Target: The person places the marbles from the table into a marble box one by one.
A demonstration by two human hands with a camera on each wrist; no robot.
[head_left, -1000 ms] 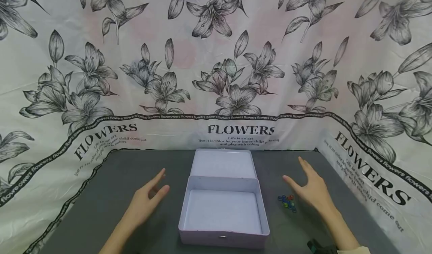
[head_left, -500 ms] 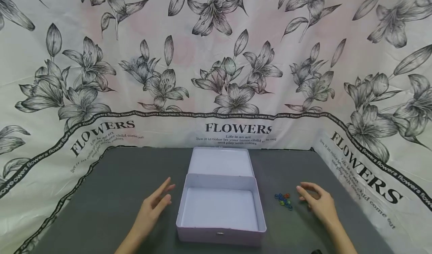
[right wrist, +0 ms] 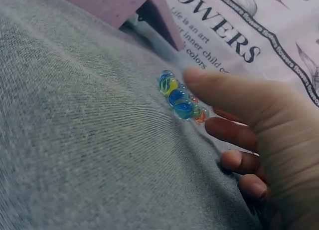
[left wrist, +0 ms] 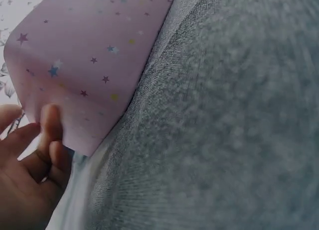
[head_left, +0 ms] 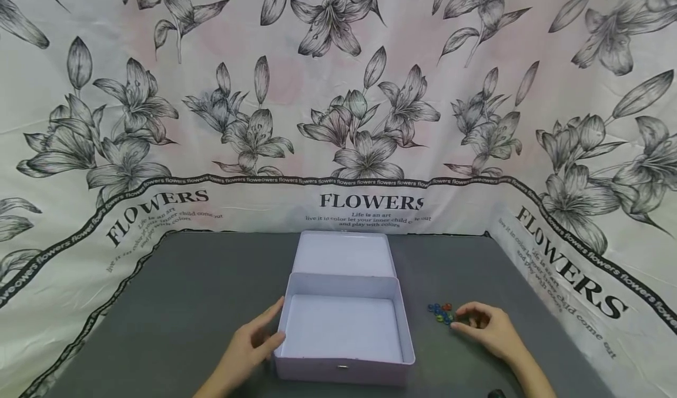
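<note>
Left hand: fingers extended, thumb spread, grasping nothing; index fingertip and thumb tip are at the left wall of the lilac box. I cannot tell whether they press on it. Right hand: fingers loosely bent, nothing visible in their grasp; thumb and index fingertips are just beside the glass marbles. The marbles lie clustered on the grey tabletop, to the right of the box.

Feed comparison: my right wrist feed resolves blue, yellow and orange swirls inside the marbles; my head feed reduces them to coloured dots. My left wrist feed shows stars printed on the box's outer wall; my head feed shows its pale interior and the lid folded back at the far side.

Pose: both forearms enter from the lower edge of my head feed, angled inward. Beyond the tabletop hangs the flower-print cloth.
</note>
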